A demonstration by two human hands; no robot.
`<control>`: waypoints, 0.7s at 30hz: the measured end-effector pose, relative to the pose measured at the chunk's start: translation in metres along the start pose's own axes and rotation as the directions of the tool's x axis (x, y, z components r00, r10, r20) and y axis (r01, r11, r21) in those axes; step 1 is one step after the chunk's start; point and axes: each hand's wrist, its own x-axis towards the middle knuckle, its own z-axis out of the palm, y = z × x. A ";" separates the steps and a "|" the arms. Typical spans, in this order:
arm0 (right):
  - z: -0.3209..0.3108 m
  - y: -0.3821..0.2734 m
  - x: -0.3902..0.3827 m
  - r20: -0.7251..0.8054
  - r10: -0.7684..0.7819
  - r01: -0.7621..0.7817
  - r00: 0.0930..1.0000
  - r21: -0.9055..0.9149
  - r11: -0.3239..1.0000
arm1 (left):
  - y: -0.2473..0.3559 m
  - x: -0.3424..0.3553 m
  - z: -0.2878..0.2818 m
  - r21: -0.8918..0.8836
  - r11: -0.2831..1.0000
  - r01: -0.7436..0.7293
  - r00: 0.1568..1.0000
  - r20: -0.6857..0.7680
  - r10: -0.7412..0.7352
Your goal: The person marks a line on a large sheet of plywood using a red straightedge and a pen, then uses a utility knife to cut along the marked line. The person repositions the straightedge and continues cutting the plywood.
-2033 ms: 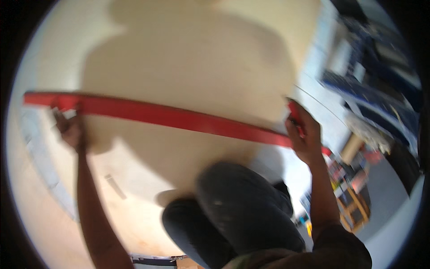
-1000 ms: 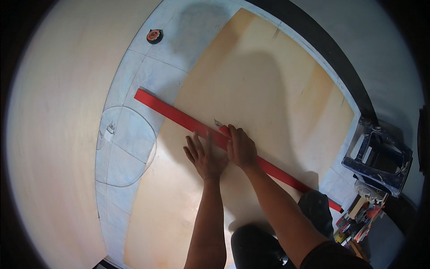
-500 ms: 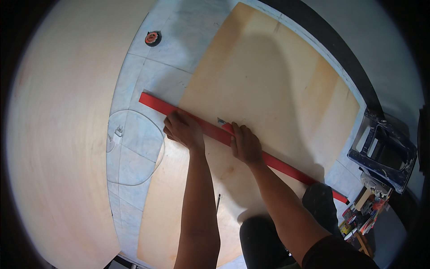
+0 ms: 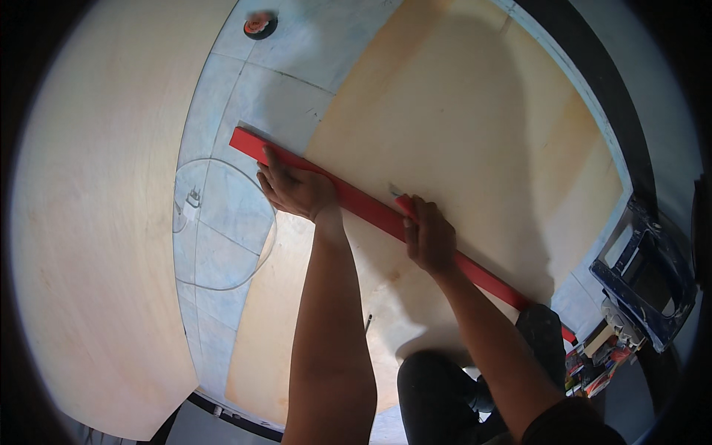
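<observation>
A long red straightedge bar [image 4: 368, 210] lies slantwise across a pale plywood sheet [image 4: 475, 148], its far-left end reaching past the sheet over the floor tiles. My left hand [image 4: 298, 189] rests against the bar's left part, palm low and fingers stretched out and apart. In my right hand [image 4: 432, 239] is a utility knife [image 4: 405, 205] with a red handle. Its blurred blade points up and left over the plywood, just beyond the bar; whether it touches the wood I cannot tell. My knee [image 4: 540, 326] covers part of the bar near its right end.
A large pale panel [image 4: 104, 222] fills the left side. White cable [image 4: 222, 288] with a plug [image 4: 193, 197] loops over the tiles. An orange-and-black round object [image 4: 261, 25] sits farther off. A dark pencil-like stick [image 4: 368, 322], blue step stool [image 4: 649, 274] and piled tools [image 4: 612, 356] are nearby.
The fingers of my left hand have loosened from around the bar and stretched out. My right hand, with the knife, appears farther right in view. The whole view has also shifted.
</observation>
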 end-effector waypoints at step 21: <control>0.045 -0.045 0.080 -0.116 0.037 0.038 0.993 0.583 0.812 | -0.018 0.002 0.005 0.015 0.999 -0.052 0.999 0.010 0.051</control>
